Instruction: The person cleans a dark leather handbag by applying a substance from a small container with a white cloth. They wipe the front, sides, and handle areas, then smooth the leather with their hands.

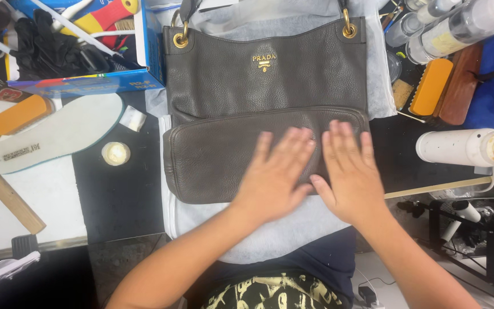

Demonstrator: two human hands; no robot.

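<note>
A dark grey-brown leather handbag (267,109) is laid flat in the middle of the frame, its gold strap rings toward the top edge and a small gold metal emblem seen on its upper panel. A white cloth (281,229) is spread beneath it over the dark counter (121,200). The lower part of the handbag is folded up as a flap, and both hands are pressed on that flap. The left hand (275,171) is laid flat with fingers stretched out and slightly spread, palm down on the leather; nothing is gripped. The right hand (350,174) is placed just beside it, likewise open and flat, with its thumb touching the left hand's edge.

To the left of the handbag, a small round jar (115,153) and a scrap of white tape are seen on the counter, and further left a white shoe insole (55,137) is lying at a slant. A wooden-handled brush (7,191) is seen at the left edge. At the upper left, a blue box (81,83) holding black gloves is placed. At the right, a white spray can (467,147) is lying on its side, with an orange brush (430,86) above it.
</note>
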